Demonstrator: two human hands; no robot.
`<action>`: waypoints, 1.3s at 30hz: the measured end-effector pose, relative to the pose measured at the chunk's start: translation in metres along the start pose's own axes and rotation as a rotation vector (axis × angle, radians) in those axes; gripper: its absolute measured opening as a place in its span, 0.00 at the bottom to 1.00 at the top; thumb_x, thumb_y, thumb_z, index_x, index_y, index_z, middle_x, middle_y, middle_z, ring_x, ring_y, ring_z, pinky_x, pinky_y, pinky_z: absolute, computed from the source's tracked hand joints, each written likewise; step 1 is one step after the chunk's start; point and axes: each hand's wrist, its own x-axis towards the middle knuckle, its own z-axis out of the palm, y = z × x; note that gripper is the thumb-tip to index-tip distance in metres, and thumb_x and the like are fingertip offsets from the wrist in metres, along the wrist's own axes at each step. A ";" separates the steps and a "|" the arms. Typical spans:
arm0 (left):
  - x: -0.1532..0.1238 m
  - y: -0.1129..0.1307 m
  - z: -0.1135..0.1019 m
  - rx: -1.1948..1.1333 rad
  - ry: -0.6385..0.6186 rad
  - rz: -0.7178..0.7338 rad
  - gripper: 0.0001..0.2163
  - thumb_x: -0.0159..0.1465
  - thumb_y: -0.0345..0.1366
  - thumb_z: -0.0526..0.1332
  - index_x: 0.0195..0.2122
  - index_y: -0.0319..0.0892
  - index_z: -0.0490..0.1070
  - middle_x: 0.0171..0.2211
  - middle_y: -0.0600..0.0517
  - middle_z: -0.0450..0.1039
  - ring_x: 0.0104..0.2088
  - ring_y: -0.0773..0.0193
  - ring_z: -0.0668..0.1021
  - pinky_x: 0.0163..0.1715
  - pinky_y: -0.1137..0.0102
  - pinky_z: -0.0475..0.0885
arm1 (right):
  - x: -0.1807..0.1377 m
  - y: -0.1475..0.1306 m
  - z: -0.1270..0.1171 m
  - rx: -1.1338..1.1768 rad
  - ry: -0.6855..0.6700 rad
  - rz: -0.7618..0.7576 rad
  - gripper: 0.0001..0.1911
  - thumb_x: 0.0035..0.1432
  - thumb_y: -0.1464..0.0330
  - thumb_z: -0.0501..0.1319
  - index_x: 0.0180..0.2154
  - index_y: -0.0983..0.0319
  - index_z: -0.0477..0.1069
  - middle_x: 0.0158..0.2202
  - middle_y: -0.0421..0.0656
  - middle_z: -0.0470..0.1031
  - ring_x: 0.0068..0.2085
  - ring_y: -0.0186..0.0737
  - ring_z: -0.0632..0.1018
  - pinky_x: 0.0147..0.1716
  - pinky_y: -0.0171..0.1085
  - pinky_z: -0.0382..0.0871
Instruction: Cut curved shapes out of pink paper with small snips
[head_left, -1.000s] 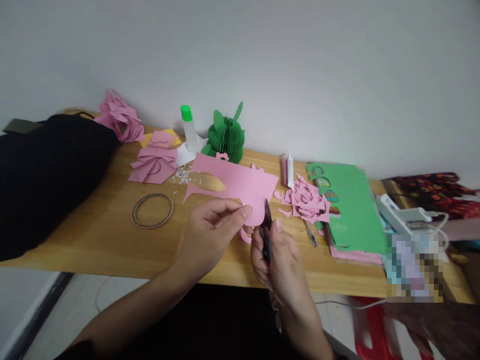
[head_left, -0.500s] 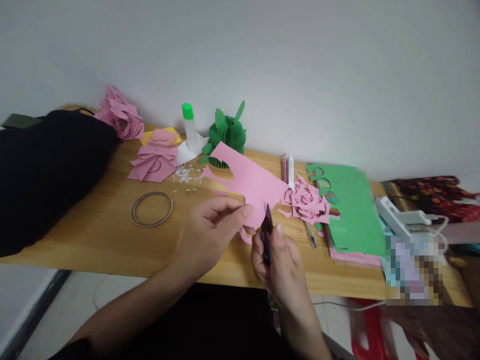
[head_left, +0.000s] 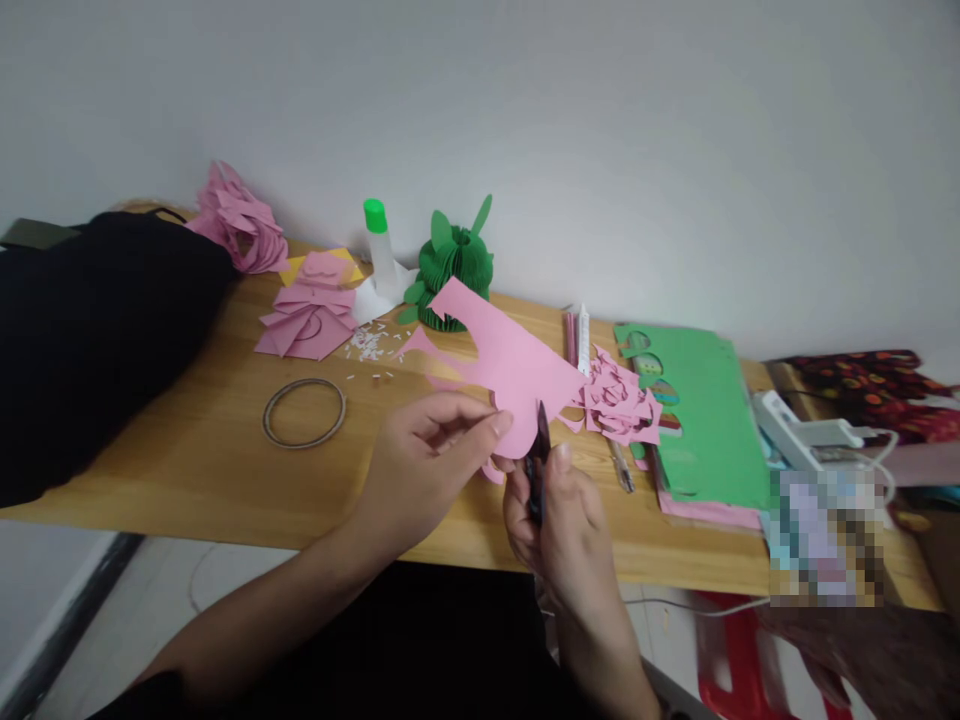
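Note:
My left hand [head_left: 442,465] pinches a sheet of pink paper [head_left: 517,365] between thumb and fingers, above the front part of the table. The sheet has curved cut-outs along its left side and a rounded lobe at the bottom. Dark scissors [head_left: 541,450] are gripped in my right hand [head_left: 562,520], thumb on top. Their blades point up and away from me, against the paper just right of the lobe. My fingers partly hide the scissor handles. A narrow curl of pink paper [head_left: 492,471] hangs below the left fingertips.
On the wooden table [head_left: 225,480] lie a tape ring [head_left: 304,413], pink paper scraps [head_left: 619,400] and green sheets [head_left: 705,420]. Behind stand a glue stick [head_left: 380,250] and a green paper cactus [head_left: 456,265]. A black bag [head_left: 105,350] covers the left end; a power strip [head_left: 787,430] lies right.
The pink sheet has turned and shifted slightly to the right. The scissors have moved a little further up along the lobe's right edge. Both hands keep their holds.

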 end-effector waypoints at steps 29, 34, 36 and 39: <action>0.001 -0.001 0.000 -0.035 -0.041 -0.068 0.02 0.56 0.31 0.65 0.27 0.41 0.75 0.22 0.56 0.77 0.23 0.70 0.78 0.23 0.77 0.74 | -0.001 0.005 -0.002 -0.043 0.008 -0.020 0.28 0.64 0.45 0.48 0.23 0.60 0.60 0.14 0.31 0.52 0.14 0.25 0.51 0.12 0.28 0.43; 0.000 0.000 0.000 -0.009 -0.055 -0.093 0.04 0.56 0.32 0.65 0.25 0.41 0.74 0.21 0.55 0.76 0.23 0.68 0.78 0.24 0.75 0.74 | 0.000 0.004 -0.002 -0.062 0.026 0.015 0.28 0.64 0.44 0.48 0.24 0.60 0.60 0.13 0.31 0.52 0.14 0.26 0.51 0.12 0.29 0.43; 0.001 0.000 0.000 -0.001 -0.073 -0.107 0.05 0.56 0.33 0.64 0.24 0.41 0.73 0.20 0.55 0.76 0.23 0.68 0.77 0.24 0.75 0.74 | -0.001 0.005 -0.002 -0.054 0.031 0.015 0.28 0.64 0.44 0.48 0.24 0.60 0.60 0.14 0.31 0.52 0.14 0.26 0.51 0.12 0.29 0.43; 0.001 0.001 0.000 -0.002 -0.091 -0.115 0.05 0.56 0.33 0.64 0.23 0.41 0.73 0.20 0.55 0.75 0.23 0.68 0.77 0.24 0.75 0.73 | -0.002 0.007 -0.001 -0.035 0.044 -0.001 0.28 0.64 0.45 0.48 0.23 0.60 0.60 0.14 0.31 0.52 0.14 0.26 0.51 0.12 0.29 0.42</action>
